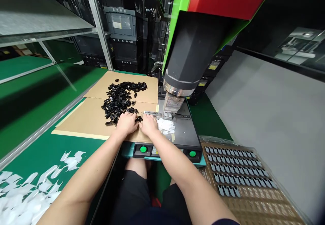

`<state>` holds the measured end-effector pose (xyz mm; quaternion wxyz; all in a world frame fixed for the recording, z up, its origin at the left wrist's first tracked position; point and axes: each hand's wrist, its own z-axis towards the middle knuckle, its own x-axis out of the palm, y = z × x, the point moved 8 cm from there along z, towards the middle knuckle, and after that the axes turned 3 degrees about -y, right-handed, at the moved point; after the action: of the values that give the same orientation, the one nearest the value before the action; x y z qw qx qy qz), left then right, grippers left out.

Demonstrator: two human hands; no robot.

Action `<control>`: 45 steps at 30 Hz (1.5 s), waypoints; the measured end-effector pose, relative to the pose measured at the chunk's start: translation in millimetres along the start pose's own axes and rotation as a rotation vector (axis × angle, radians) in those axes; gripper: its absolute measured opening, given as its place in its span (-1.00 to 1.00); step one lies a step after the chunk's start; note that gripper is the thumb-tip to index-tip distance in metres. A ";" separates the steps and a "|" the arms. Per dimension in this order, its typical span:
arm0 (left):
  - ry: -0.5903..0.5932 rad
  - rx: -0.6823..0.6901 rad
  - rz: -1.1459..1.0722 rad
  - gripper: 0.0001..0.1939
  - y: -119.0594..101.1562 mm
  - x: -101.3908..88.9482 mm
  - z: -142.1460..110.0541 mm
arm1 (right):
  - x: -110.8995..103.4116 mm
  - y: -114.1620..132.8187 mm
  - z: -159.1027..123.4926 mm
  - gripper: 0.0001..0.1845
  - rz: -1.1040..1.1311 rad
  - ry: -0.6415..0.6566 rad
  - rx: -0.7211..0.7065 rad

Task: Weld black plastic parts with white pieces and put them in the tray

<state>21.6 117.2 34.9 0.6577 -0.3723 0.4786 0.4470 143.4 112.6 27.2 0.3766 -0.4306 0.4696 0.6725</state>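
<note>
Side by side over the cardboard, my left hand (127, 122) and my right hand (148, 124) have their fingers curled in. A small black plastic part (139, 119) shows in the gap between them, against the left fingers. What the right fingers hold, if anything, is hidden behind the hand. Just beyond the left hand spreads a loose pile of black plastic parts (118, 99). Right of my right hand, a heap of small white pieces (166, 126) lies on the machine's metal plate (186, 130). A metal fixture (167, 115) sits under the press head (174, 102).
Two green buttons (143, 149) (192, 154) face me on the machine's front. White curved sheets (30, 194) cover the lower left of the green table. A tray (248, 191) with rows of grey parts stands at right. Crates (122, 23) are stacked behind.
</note>
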 end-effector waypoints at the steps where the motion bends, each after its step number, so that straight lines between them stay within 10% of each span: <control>1: 0.014 -0.004 0.017 -0.75 -1.1 1.1 0.7 | 5.8 3.6 6.3 -0.55 -0.016 0.029 0.019; 9: 0.038 0.047 0.027 -0.67 -22.4 -7.7 -1.7 | -18.6 -20.4 -12.6 -0.53 0.049 -0.076 0.009; 22: 0.126 0.198 -0.199 -0.63 -83.4 27.2 -16.6 | -77.7 -227.8 -141.2 -0.42 0.096 -0.222 0.012; 29: 0.128 0.148 -0.158 -0.52 -77.0 34.1 -28.5 | -83.2 -232.7 -168.1 -0.36 0.202 -0.463 0.142; 39: -0.106 0.014 -0.367 -0.60 -60.7 8.2 -26.7 | -82.0 -221.9 -183.1 -0.62 0.060 -0.349 0.146; 45: -0.198 0.046 -0.437 -0.62 -93.6 -0.2 10.3 | -87.0 -215.3 -165.5 -0.67 0.162 -0.368 0.090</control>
<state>113.0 96.4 43.7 0.7909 -0.4064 0.3299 0.3171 406.9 4.9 11.1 0.4198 -0.2441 0.4556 0.7461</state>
